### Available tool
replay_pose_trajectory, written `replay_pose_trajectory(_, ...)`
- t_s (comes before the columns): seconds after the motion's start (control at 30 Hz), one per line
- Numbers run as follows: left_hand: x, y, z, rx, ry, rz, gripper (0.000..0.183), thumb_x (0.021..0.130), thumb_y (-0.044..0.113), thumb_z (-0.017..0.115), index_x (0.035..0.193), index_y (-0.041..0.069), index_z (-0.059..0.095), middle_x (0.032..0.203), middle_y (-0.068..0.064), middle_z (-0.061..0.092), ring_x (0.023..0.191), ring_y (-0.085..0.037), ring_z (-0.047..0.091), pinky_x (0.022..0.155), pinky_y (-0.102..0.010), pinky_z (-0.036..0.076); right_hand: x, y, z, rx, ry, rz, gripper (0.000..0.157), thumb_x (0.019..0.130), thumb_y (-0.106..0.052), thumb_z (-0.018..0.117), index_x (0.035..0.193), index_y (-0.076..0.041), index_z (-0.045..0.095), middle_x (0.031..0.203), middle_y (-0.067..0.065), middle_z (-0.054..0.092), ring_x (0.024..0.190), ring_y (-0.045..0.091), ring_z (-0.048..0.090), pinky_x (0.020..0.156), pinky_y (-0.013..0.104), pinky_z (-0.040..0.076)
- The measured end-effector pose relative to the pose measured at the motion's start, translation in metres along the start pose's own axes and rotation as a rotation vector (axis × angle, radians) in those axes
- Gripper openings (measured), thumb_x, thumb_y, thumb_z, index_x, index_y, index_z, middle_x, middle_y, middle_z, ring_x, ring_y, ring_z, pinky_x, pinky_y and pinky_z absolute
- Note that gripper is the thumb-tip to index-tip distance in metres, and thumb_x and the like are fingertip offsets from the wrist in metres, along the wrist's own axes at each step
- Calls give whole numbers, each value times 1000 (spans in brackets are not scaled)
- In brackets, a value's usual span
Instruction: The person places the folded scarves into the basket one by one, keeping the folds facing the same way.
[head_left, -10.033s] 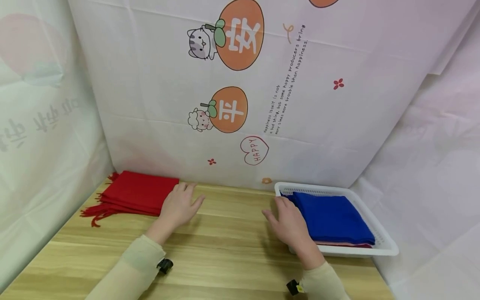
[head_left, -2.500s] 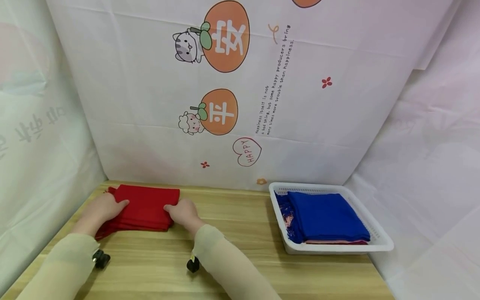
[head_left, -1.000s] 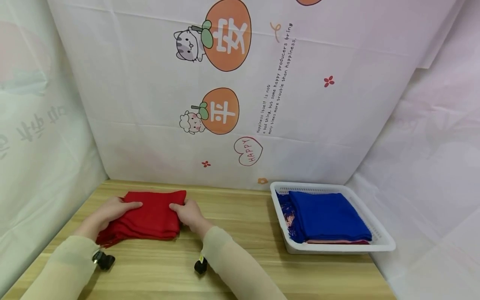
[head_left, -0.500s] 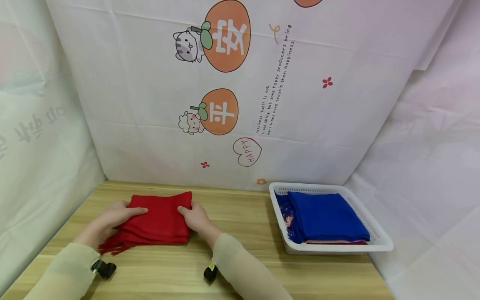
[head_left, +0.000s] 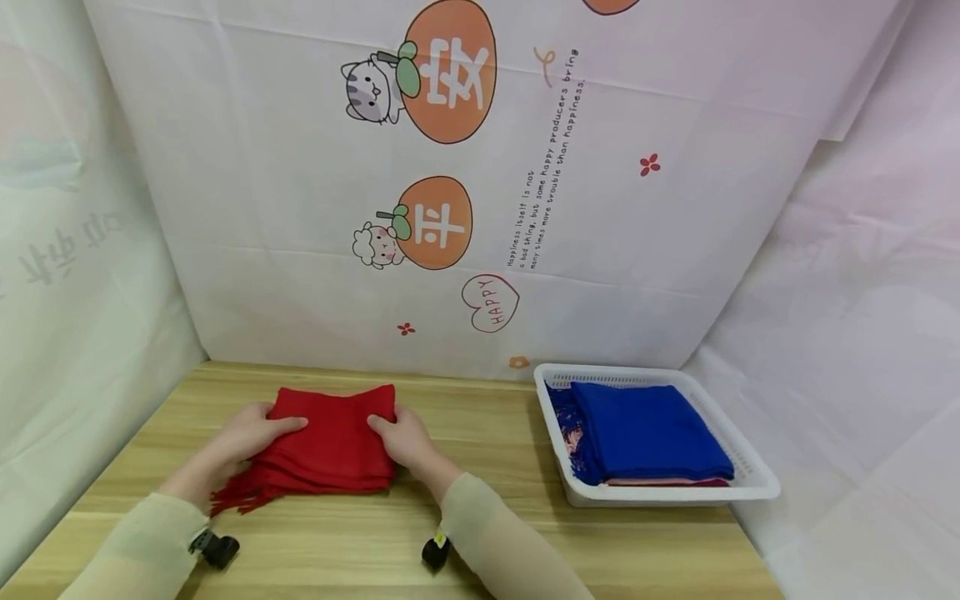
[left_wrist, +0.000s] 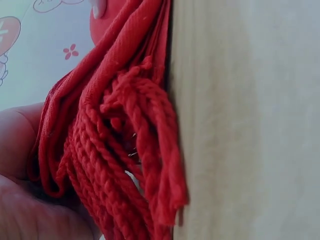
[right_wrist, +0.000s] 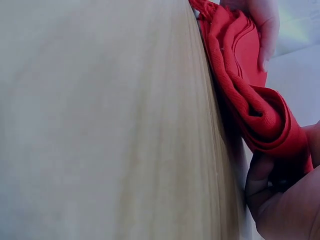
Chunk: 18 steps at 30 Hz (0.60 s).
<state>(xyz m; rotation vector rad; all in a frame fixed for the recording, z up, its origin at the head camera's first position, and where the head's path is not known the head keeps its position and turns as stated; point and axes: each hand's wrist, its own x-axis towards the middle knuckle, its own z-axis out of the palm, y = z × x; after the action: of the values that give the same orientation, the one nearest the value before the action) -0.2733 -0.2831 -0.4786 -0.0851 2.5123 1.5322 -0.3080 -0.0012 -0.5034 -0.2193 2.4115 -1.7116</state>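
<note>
A folded red scarf [head_left: 333, 442] with braided tassels is held between both hands, low over the left part of the wooden table. My left hand [head_left: 251, 435] grips its left end, thumb on top and fingers beneath. The tassels [left_wrist: 110, 165] hang below that hand in the left wrist view. At the opposite end my right hand [head_left: 405, 437] pinches the scarf's edge, thumb on top. In the right wrist view, the curled fingers [right_wrist: 260, 182] tuck under the rolled folds. Both ends are raised slightly, and the middle sags.
On the right of the table [head_left: 480, 533] stands a white plastic basket [head_left: 667, 496]. It holds a folded blue scarf [head_left: 652, 429] with pink and dark red cloth under it. A printed sheet [head_left: 300, 292] hangs behind, with white sheets at both sides.
Ten seconds ago the right hand was by the basket and the red scarf lay at the far left. Both hands then took hold of it and have moved it rightward and nearer.
</note>
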Motion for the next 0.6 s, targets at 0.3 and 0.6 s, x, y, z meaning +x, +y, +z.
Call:
replay_pose_trajectory(0.3, -2, 5, 11, 15, 30, 61, 72, 108, 41, 73, 145, -16, 51, 123, -21, 67, 99, -26, 66, 81, -36, 57, -8, 3, -10, 41, -8, -3, 34, 111, -30, 70, 129, -2, 68, 108, 3, 73, 93, 18, 72, 85, 40, 63)
replay_pose_trajectory(0.6, -4, 11, 21, 27, 49, 116, 68, 109, 39, 74, 146, -14, 53, 128, -22, 69, 105, -26, 69, 86, -37, 58, -13, 8, -21, 75, 12, -15, 37, 110, -30, 72, 132, -1, 67, 110, 5, 74, 94, 19, 73, 85, 41, 63)
